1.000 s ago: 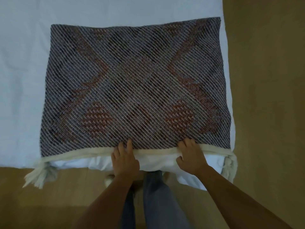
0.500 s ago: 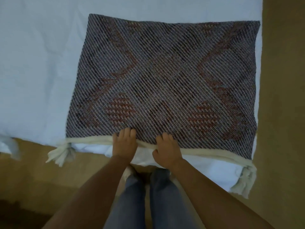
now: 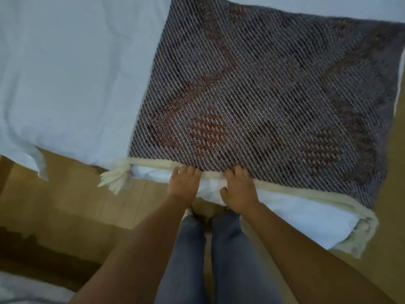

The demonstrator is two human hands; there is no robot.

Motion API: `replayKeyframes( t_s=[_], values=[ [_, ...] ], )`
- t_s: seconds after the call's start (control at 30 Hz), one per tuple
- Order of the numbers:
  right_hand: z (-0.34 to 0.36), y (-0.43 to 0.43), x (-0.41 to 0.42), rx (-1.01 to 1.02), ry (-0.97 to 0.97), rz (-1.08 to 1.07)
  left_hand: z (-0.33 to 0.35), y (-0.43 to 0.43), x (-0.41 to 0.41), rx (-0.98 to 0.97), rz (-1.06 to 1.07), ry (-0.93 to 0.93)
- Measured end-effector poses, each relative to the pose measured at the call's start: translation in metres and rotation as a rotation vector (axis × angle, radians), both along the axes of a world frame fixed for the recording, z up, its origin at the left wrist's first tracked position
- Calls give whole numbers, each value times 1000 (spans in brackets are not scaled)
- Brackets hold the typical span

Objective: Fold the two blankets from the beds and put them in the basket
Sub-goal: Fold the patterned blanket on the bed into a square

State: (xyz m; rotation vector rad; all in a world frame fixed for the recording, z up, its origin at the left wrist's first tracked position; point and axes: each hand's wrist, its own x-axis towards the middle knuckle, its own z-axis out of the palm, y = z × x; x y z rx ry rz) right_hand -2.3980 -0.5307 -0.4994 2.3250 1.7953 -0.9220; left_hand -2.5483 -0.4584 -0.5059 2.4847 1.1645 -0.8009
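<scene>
A: Blanket point(image 3: 258, 102) status?
B: I see left hand point(image 3: 183, 187) and right hand point(image 3: 237, 189) side by side, fingers curled over its cream near edge point(image 3: 153, 162). It lies folded on the white bed point(image 3: 65, 73), beyond both hands.

Head view, steeply down, close over bed point(image 3: 65, 84)

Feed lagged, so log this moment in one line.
blanket: flat on bed | left hand, right hand: on near edge | basket: not in view

Coarse woven blanket point(image 3: 258, 102), matt sheet point(image 3: 65, 73)
</scene>
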Motion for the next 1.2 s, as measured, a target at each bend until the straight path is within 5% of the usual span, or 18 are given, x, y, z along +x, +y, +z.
replayKeyframes(
  t_s=[0.13, 0.33, 0.47, 0.63, 0.93, 1.0, 1.1, 1.2],
  values=[
    [6, -4, 20, 77, 120, -146, 8, 5, 0, 24, -30, -50],
    [12, -42, 98, 38, -113, -475, 23, 23, 69, 30, -201, -183],
    [15, -76, 154, -84, -219, -349, 27, 12, 172, -26, -334, -225],
    [9, -98, 207, 71, -334, -175, 29, -25, 285, -75, -421, -249],
    [-1, -86, 264, -436, 399, -236, 29, -41, 388, -144, -395, -190],
    [6, -85, 292, -279, 500, -462, 30, -41, 407, -125, -388, -213],
    [7, -93, 335, 90, 323, -822, 30, -39, 444, -94, -390, -209],
    [-4, -96, 364, 152, 197, -962, 27, -30, 478, -34, -492, -180]
  ],
)
